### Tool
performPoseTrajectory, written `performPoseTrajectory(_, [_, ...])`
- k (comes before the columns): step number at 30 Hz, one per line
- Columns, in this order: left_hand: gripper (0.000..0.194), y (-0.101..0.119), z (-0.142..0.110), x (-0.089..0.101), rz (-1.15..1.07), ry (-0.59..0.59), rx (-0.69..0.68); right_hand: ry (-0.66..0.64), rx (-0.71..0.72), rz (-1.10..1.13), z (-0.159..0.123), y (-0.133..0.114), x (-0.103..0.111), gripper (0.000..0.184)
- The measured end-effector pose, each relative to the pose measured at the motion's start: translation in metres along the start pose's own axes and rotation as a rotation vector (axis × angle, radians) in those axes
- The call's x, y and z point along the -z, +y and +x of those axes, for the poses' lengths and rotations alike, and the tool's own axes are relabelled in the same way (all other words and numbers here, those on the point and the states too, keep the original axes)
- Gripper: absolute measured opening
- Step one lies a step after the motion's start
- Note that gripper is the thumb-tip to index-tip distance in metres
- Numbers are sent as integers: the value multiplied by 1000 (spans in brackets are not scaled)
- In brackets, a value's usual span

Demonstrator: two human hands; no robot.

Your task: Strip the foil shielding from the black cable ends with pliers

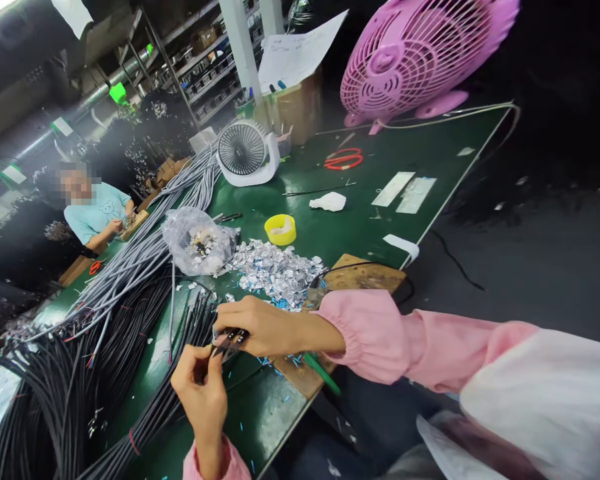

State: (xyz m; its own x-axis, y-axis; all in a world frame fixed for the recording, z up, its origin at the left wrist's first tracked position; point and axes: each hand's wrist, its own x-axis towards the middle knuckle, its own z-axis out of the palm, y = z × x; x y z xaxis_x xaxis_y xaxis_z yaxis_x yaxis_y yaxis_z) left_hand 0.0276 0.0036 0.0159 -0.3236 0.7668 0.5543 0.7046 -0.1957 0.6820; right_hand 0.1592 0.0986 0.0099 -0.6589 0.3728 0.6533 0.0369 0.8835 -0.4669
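Note:
My right hand [260, 327] is closed round a small black-handled tool with narrow metal jaws [225, 345], which looks like snips or scissors. Just below, my left hand [203, 383] is pinched at the tool's tip. What its fingers hold is dark and mostly hidden, perhaps a cable end. A bundle of black cables [160, 387] lies right beside and behind my left hand. Beyond my right hand spreads a heap of silver foil scraps [280, 270] mixed with small blue bits.
Grey cables [145, 247] run along the green table [350, 230]. A plastic bag of scraps [200, 241], yellow ring-shaped tub [281, 229], white fan [245, 153], pink fan [405, 60] and red-handled scissors [344, 159] stand or lie farther back. A co-worker [100, 210] sits across.

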Motion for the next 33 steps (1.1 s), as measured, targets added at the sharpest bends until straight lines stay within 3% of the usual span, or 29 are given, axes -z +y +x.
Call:
performPoseTrajectory(4, [15,1,4,1,36,-72,-47,-12,19,-34,-1,0,0,7])
performPoseTrajectory(10, [33,-11,4,9,-177,-257,117,120,5,338,0,-5,-6,8])
performPoseTrajectory(14, [27,-6,1,9,-247,-200,134,75,-176,658,3,-10,-7,6])
performPoseTrajectory(18, [22,0,-3,7,-116,-40,-40,-11,-314,869,6,-11,-6,15])
performPoseTrajectory(21, [17,-2,-6,7,17,29,-169,-36,-369,869,7,-11,-7,20])
performPoseTrajectory(25, [10,-9,-9,10,40,57,-207,-36,-377,837,7,-12,-7,22])
performPoseTrajectory(30, [10,-15,-11,12,54,143,-244,56,-397,610,6,-17,-1,25])
performPoseTrajectory(33, [9,-16,-13,12,65,195,-250,73,-336,470,5,-18,1,29])
